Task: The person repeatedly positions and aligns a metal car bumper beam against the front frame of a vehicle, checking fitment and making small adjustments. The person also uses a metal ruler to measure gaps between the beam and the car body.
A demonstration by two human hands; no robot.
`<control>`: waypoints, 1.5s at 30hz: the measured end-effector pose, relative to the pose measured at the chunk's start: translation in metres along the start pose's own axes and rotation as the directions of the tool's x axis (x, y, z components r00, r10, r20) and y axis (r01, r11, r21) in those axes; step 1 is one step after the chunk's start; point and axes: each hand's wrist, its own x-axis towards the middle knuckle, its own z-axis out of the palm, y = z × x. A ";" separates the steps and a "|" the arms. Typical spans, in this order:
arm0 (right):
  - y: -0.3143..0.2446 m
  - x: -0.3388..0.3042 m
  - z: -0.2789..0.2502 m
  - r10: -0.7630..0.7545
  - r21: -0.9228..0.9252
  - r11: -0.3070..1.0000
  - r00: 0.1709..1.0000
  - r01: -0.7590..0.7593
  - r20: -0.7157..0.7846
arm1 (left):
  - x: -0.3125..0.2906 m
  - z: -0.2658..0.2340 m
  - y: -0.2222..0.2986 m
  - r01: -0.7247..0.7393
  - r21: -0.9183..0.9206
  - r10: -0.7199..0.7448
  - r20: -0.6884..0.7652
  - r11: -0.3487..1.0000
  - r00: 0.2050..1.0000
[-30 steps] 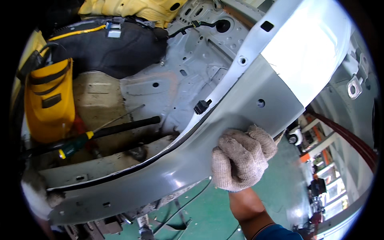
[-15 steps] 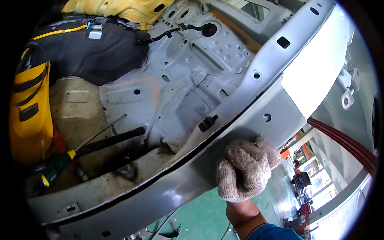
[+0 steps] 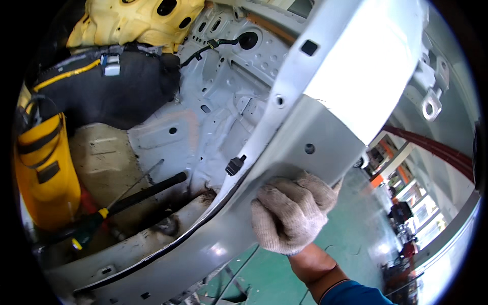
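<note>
A green workshop floor gleams beyond a stripped car body in the view I follow from afar. The grey panel runs along the body's near rim, slanting from lower left to upper right, its upper end meeting a white panel. On its outer edge I see the gloved right hand, fingers bent together and clamped there; a sliver of the left hand shows at the dim lower left, its fingers beyond my telling. A black clip sits just inside the rim. Farther in, I spot a screwdriver beside a black bar.
</note>
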 end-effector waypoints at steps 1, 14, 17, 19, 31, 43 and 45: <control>0.000 0.001 0.002 0.005 0.006 1.000 0.999 -0.005 -0.036 | 0.000 0.000 0.000 0.001 0.017 -0.001 0.024 1.000 1.000; 0.012 -0.032 0.025 0.056 0.140 0.990 0.982 -0.031 -0.180 | -0.004 -0.003 0.007 0.122 0.059 -0.129 0.140 0.991 0.982; 0.012 -0.025 0.022 0.036 0.172 0.985 0.969 0.007 -0.245 | -0.016 0.000 -0.002 0.118 0.139 -0.143 0.182 0.983 0.973; 0.017 -0.021 0.016 0.030 0.186 0.982 0.954 0.027 -0.298 | -0.010 -0.006 0.004 0.154 0.142 -0.183 0.216 0.978 0.959; 0.027 -0.024 0.014 0.021 0.255 0.964 0.927 0.081 -0.374 | -0.016 0.004 0.005 0.155 0.228 -0.201 0.196 0.961 0.960; 0.030 -0.023 0.018 0.117 0.350 0.935 0.877 0.062 -0.467 | 0.004 -0.012 0.022 0.197 0.214 -0.264 0.354 0.957 0.897; 0.031 -0.021 0.013 0.128 0.346 0.937 0.871 0.051 -0.475 | 0.005 -0.014 0.023 0.183 0.220 -0.251 0.336 0.958 0.908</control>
